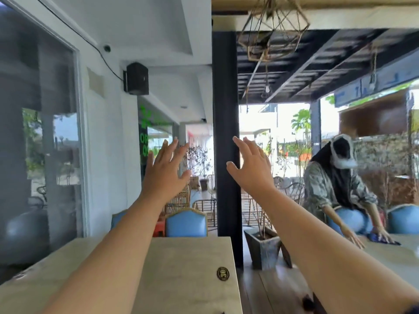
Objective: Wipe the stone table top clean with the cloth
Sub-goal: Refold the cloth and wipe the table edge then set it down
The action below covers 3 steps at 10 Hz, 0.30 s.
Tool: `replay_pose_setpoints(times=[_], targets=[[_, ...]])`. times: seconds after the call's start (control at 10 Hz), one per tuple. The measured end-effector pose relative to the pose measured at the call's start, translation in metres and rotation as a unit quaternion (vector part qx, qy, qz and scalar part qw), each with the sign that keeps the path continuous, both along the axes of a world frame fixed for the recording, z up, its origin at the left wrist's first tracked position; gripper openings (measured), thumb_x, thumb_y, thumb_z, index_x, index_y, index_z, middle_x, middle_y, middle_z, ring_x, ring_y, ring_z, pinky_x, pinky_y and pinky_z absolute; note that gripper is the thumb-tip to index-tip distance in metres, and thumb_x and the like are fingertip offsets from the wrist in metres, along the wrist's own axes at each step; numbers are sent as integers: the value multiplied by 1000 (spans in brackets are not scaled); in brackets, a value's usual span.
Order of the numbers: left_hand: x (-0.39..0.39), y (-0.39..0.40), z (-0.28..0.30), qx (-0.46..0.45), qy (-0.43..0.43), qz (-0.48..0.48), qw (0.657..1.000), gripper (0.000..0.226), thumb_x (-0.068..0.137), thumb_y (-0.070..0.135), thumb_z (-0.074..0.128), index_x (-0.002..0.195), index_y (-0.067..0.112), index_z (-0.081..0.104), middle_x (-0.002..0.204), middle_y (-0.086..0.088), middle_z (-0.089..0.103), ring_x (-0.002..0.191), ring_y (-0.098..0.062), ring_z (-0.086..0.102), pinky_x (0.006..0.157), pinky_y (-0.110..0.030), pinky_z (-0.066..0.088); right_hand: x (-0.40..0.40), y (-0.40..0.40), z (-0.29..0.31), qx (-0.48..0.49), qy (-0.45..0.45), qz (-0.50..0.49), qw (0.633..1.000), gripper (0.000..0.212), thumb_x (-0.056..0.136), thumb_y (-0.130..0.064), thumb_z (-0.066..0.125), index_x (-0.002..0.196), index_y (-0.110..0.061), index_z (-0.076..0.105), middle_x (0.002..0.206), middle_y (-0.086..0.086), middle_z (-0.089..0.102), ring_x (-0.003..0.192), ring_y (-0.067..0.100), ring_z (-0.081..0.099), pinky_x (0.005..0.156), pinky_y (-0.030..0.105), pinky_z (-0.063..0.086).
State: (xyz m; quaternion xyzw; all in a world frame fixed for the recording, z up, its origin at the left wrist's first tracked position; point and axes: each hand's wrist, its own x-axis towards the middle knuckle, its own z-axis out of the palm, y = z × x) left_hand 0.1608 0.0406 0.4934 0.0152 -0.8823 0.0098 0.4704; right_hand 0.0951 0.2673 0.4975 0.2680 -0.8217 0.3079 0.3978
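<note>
Both my arms are stretched forward and raised in the air above the pale stone table top [181,268]. My left hand [166,171] has its fingers spread and holds nothing. My right hand [251,168] is likewise spread and empty. A small round dark badge [223,273] sits on the table near its right edge. No cloth is in either of my hands. A dark blue cloth [381,238] lies on a second table [390,257] at the right, under another person's hand.
A black pillar [226,143] rises just beyond the table's far right corner. Blue padded chairs [186,223] stand behind the table. A grey planter [264,248] fills the gap between the tables. Another person [340,191] leans over the right table. A glass wall runs along the left.
</note>
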Motion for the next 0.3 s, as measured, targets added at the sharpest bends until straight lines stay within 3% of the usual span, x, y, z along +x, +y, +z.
replay_pose_setpoints(times=[0.1, 0.2, 0.3], targets=[[5, 2, 7, 2, 26, -12, 1000, 66, 95, 40, 49, 152, 36, 16, 163, 5, 5, 150, -19, 0, 121, -49, 0, 12, 7, 9, 4, -14, 5, 1000, 68, 90, -40, 53, 150, -32, 21, 159, 2, 18, 147, 22, 11, 118, 46, 14], [26, 8, 8, 55, 64, -69, 994, 64, 95, 38, 50, 151, 37, 20, 162, 9, 6, 150, -14, -1, 121, -47, 5, 43, 30, 11, 77, -50, -17, 996, 65, 91, -47, 51, 148, -35, 23, 158, -1, 21, 145, 22, 17, 117, 48, 20], [61, 17, -73, 54, 63, -155, 984, 53, 95, 49, 40, 147, 40, 29, 158, 21, 16, 146, -7, 18, 116, -47, 27, 98, 95, -14, 198, -91, 2, 976, 60, 90, -57, 47, 144, -41, 27, 145, -20, 26, 136, 11, 32, 114, 41, 28]])
